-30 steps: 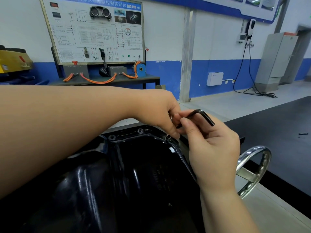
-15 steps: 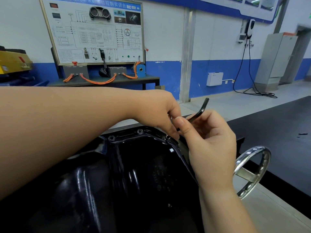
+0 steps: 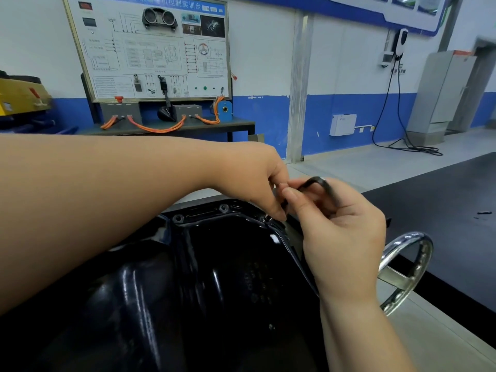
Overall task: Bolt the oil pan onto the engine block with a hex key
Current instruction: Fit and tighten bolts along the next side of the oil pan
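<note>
**Hex key on a far-corner bolt**

The black oil pan (image 3: 214, 277) fills the lower view. At its far right rim corner, the hex key (image 3: 319, 182) slants down towards a bolt (image 3: 267, 217). The right hand (image 3: 346, 237) pinches the key's bend and the left hand (image 3: 255, 181) pinches its shaft. The step looks like tightening. The next turn needs the tip kept seated.

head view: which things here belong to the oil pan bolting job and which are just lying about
Job: glossy black oil pan; black L-shaped hex key; left hand; right hand; round flange bolt.
Lying about: chrome handwheel; white wiring training board; orange cables; grey metal cabinet.
</note>
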Motion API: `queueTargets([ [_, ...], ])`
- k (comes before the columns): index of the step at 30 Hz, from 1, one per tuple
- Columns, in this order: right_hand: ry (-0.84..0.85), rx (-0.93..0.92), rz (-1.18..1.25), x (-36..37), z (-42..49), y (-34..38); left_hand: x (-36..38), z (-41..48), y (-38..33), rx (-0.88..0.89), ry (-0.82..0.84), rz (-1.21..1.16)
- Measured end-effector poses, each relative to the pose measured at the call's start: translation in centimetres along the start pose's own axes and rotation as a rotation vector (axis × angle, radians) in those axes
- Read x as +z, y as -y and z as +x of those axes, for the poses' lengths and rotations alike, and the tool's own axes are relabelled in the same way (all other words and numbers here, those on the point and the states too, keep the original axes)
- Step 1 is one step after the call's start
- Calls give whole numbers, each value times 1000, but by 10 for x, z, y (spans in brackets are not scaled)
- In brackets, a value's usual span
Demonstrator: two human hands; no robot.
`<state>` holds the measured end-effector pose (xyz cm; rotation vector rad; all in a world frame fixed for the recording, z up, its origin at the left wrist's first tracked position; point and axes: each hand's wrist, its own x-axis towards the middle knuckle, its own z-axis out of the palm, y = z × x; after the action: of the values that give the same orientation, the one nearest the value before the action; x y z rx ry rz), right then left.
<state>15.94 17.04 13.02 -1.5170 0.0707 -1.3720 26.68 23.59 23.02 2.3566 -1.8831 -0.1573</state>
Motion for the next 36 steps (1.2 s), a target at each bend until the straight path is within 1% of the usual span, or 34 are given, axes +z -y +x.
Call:
queueTargets([
  [4, -36, 0, 4, 0, 1, 2, 0, 0, -3, 24, -8, 28],
  [8, -24, 7, -25, -1, 1, 1, -1, 0, -2, 5, -13, 20],
  [10, -6, 21, -38, -1, 0, 0, -1, 0, -2, 3, 5, 10],
  [12, 44, 34, 5, 0, 0, 0, 0, 1, -2, 3, -1, 9],
  [15, 126, -19, 28, 1, -2, 2, 0, 1, -1, -4, -32, 14],
  [18, 142, -67, 20, 1, -3, 2, -1, 0, 0, -1, -32, 3],
  [24, 55, -54, 6, 1, -1, 0, 0, -1, 0, -15, -29, -38],
  [28, -37, -36, 5, 1, 0, 0, 1, -1, -2, -5, -10, -44],
  [36, -50, 1, -33, 2, 1, 2, -1, -1, -2, 4, 9, -19],
])
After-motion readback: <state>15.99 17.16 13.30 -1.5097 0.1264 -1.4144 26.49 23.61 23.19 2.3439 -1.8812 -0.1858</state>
